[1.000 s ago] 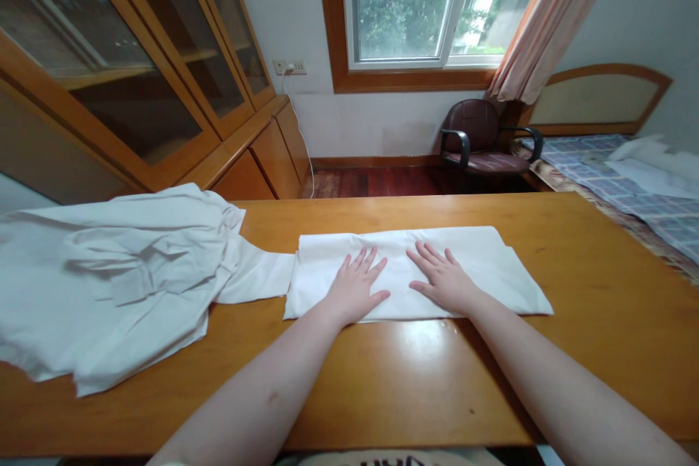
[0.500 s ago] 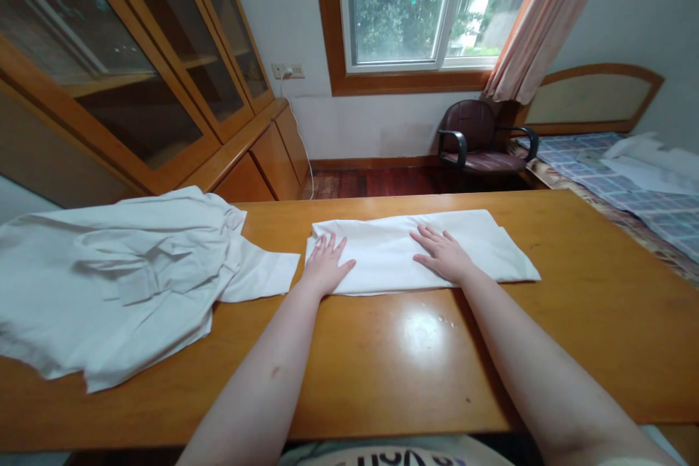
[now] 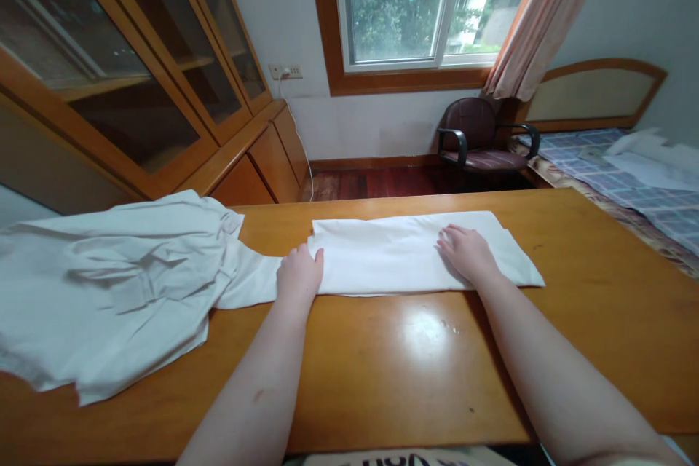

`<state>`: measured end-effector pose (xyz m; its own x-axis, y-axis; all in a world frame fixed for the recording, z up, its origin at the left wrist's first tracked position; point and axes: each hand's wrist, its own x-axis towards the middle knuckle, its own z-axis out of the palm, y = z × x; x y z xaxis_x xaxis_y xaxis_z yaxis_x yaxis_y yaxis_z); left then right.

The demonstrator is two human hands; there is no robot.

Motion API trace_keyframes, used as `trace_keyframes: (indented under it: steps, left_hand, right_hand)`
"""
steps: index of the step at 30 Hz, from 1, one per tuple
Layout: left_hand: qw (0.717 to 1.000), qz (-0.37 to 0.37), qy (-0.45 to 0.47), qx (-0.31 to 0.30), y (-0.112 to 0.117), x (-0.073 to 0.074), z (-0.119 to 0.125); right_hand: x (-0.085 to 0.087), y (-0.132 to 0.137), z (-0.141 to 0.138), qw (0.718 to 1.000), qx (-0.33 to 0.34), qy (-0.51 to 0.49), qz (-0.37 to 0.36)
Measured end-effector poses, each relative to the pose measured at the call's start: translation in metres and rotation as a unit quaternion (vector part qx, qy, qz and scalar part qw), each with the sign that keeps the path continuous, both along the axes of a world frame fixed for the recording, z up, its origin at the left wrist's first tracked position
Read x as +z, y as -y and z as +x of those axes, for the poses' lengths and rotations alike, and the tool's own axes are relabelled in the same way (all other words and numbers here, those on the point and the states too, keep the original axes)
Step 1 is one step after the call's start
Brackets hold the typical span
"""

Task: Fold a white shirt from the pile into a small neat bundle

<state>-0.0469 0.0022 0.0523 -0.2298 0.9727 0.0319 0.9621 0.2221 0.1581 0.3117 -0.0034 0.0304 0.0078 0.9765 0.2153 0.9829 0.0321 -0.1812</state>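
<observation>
Now curling the left hand at the left end of a folded white cloth, flat on the wooden table beside a rumpled white garment; half bending the right hand atop the cloth, farther right than half a second ago; no longer spreading either flat; cannot tell if gripping fabric with either

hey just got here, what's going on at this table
Someone is handling a folded white cloth that lies flat on a wooden table. The left hand is at the cloth's left end; whether it grips the edge is hard to tell. The right hand rests on top, toward the right end, its fingers bent. Off to the left, a rumpled white garment lies loosely spread, with a narrow part reaching toward the left hand.
</observation>
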Motion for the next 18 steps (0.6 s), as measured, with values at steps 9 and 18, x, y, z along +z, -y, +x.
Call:
trace_keyframes:
  steps: [9,18]
  left_hand:
    - [0.995,-0.081,0.05,0.015,-0.013,-0.009,-0.011]
    - [0.998,-0.059,0.021,0.002,-0.015,-0.006,-0.024]
  right_hand:
    - [0.007,0.005,0.08,0.905,-0.409,-0.058,-0.099]
    - [-0.006,0.001,0.088,0.93,-0.353,-0.053,-0.089]
